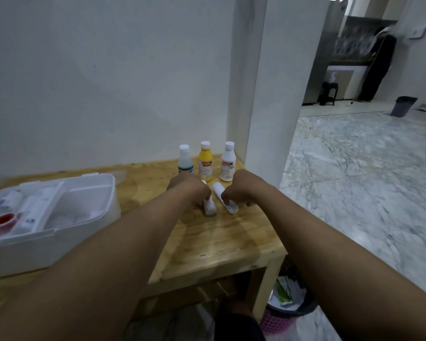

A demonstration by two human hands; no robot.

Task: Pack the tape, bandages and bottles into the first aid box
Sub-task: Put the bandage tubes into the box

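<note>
Three bottles stand at the table's far edge: a clear one (185, 160), a yellow one (205, 161) and a white one (228, 161). In front of them lie two white bandage rolls. My left hand (191, 189) is closed over the left roll (210, 208). My right hand (236, 188) grips the right roll (229, 205). The open white first aid box (103, 193) sits at the left, holding a red tape roll (4, 220) and white wrapped rolls (32, 207).
The wooden table (207, 242) ends close to my right, next to a white pillar (273, 94). A basket with papers (288, 303) stands on the marble floor below. A person stands far back in the room.
</note>
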